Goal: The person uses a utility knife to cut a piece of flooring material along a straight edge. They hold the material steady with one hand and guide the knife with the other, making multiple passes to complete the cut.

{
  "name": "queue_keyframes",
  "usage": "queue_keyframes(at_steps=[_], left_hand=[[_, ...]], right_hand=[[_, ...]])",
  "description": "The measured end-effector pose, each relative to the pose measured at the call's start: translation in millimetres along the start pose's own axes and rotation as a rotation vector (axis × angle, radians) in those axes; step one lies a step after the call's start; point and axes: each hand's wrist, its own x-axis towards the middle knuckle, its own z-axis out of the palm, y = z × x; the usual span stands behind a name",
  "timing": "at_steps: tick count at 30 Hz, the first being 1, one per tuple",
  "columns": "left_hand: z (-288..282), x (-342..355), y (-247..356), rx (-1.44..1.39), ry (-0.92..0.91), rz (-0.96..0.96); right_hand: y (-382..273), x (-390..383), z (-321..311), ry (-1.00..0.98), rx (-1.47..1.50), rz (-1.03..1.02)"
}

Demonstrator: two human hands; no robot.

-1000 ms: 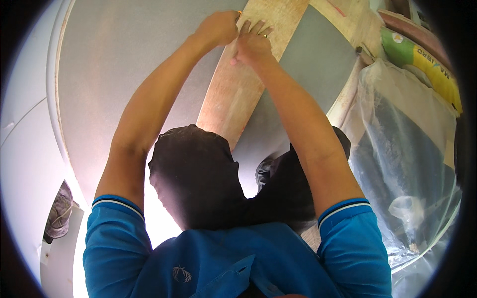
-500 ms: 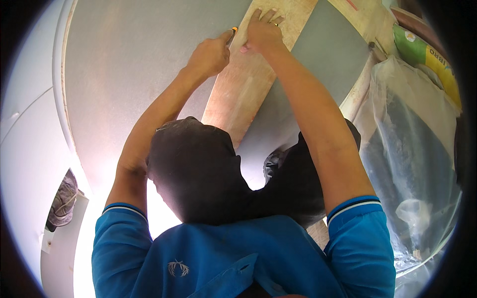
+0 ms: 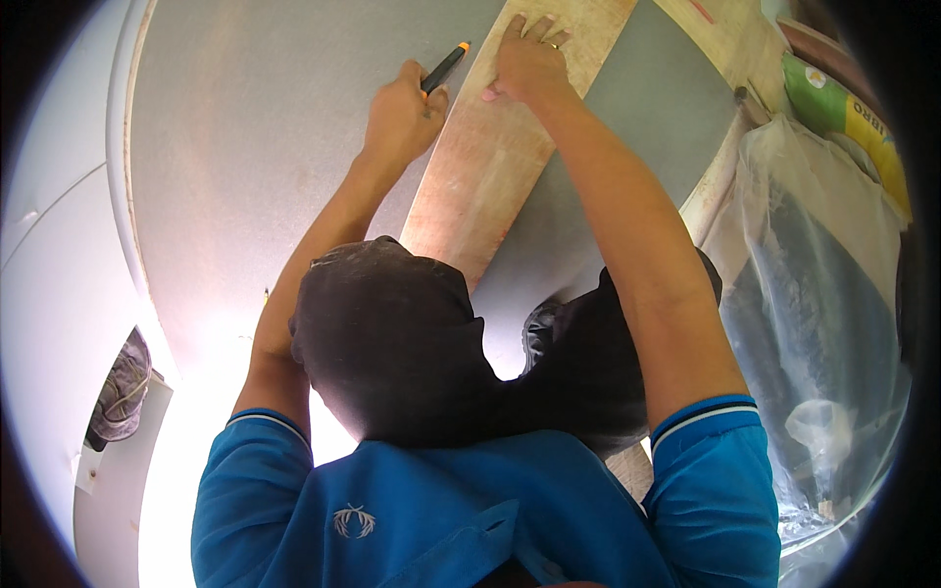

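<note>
My left hand (image 3: 402,113) is closed on a black-and-orange cutter or similar tool (image 3: 448,66), angled up and right over a large grey board (image 3: 265,137), just left of a pale wooden plank (image 3: 470,186). My right hand (image 3: 527,61) lies on the plank with fingers spread and thumb out to the left, near the plank's left edge; a ring shows on one finger. The plank runs lengthwise across the grey surface and passes out of sight behind my dark-clad knee (image 3: 382,333). The tool's lower end is hidden in my fingers.
At the right lie a clear plastic-covered stack (image 3: 804,343), a green-and-yellow sack (image 3: 833,113) and wooden pieces. A white panel (image 3: 54,245) borders the left, with a crumpled shoe-like item (image 3: 123,392) in a gap. A small yellow object (image 3: 266,296) lies by my left forearm.
My left hand has moved down from the plank's upper left edge, then turned so more of the tool shows. My right hand has shifted slightly up and right along with the whole view.
</note>
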Motion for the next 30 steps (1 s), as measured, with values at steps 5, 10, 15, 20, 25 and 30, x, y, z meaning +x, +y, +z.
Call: queue_keyframes(at_steps=[5,10,15,20,25,30], left_hand=[[12.9,-15.9,-10.8,-0.022,0.129,-0.022],[22.3,-23.4,-28.8,-0.101,0.231,-0.053],[31.1,-22.3,-36.9,-0.272,0.358,0.079],[40.0,-13.0,-38.3,-0.146,0.411,0.32],[33.2,-7.9,-17.0,-0.142,0.218,0.193],[32.3,-4.9,-0.8,0.015,0.086,0.161]], right_hand=[[13.3,21.0,33.6,0.13,-0.067,0.026],[6.4,16.7,28.0,0.099,-0.011,0.017],[3.2,4.5,7.2,0.024,0.006,0.014],[1.1,2.4,4.7,0.034,-0.008,0.005],[2.0,2.4,7.8,0.054,-0.004,0.001],[3.9,4.2,9.6,0.061,0.025,-0.002]])
